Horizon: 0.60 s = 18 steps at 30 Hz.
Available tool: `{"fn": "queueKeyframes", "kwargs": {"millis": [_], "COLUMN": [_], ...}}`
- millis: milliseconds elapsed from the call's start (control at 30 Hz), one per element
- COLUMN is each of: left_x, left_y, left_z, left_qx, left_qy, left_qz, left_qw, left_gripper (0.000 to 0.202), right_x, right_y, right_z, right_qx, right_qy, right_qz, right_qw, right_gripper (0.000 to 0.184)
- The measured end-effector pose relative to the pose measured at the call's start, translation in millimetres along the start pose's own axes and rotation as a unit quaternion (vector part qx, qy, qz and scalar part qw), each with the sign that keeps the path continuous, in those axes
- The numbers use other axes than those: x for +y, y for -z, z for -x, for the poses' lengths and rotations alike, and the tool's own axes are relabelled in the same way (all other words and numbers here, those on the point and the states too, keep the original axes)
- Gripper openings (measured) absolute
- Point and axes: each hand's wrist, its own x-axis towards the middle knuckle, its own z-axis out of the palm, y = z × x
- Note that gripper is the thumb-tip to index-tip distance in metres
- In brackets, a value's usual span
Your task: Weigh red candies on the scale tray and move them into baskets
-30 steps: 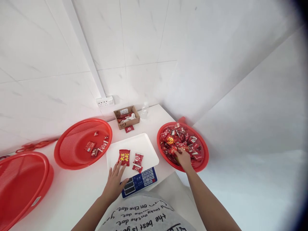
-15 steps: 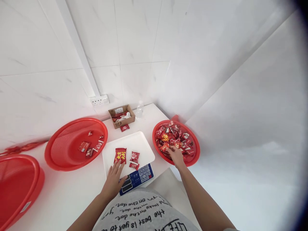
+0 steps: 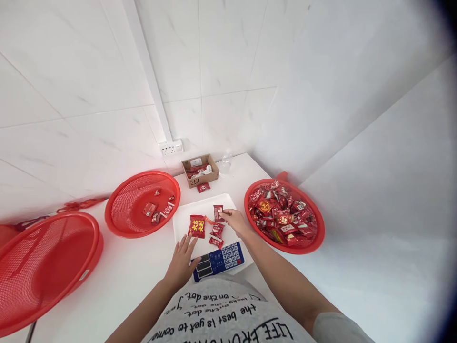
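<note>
My right hand (image 3: pixel 234 221) is over the white tray (image 3: pixel 182 213) of a blue digital scale (image 3: pixel 218 262), its fingertips pinching a small red candy packet (image 3: pixel 217 213). My left hand (image 3: pixel 181 263) lies with fingers spread at the tray's near left edge, close to the scale's display. Just beyond those fingers is a larger red packet (image 3: pixel 196 226) with yellow characters. Beside it are a small red packet (image 3: pixel 216 230) and another red packet (image 3: pixel 216 242). An orange-red piece, partly covered, shows between them.
A red basket (image 3: pixel 320 233) full of red packets stands on the right. Two more red baskets are on the left, one (image 3: pixel 110 214) with a few packets. Toward the wall are a cardboard box (image 3: pixel 205 180), a red packet (image 3: pixel 203 187) and a clear bottle (image 3: pixel 226 163).
My right hand has moved left from the full basket to the tray, bringing a small red candy packet. An orange-red piece now shows on the tray. My left hand stays by the scale; the view has shifted.
</note>
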Motion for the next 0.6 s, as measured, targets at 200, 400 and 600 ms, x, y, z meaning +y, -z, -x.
{"fn": "queueKeyframes", "kwargs": {"millis": [200, 400, 600], "left_x": [0, 14, 18], "left_y": [4.4, 13.1, 8.0], "left_z": [-4, -41, -79], "left_qx": [-0.017, -0.052, -0.06], "left_qy": [0.018, -0.013, -0.04], "left_qz": [-0.007, -0.044, -0.048], "left_qw": [1.0, 0.998, 0.996], "left_gripper": [0.054, 0.059, 0.07], "right_x": [17, 13, 11], "right_y": [11, 22, 16], "right_z": [-8, -3, 27], "right_qx": [0.017, 0.01, -0.057], "right_qy": [0.039, 0.116, 0.171], "right_qz": [0.072, 0.182, 0.275], "right_qw": [0.997, 0.976, 0.944], "right_gripper": [0.027, 0.038, 0.045]}}
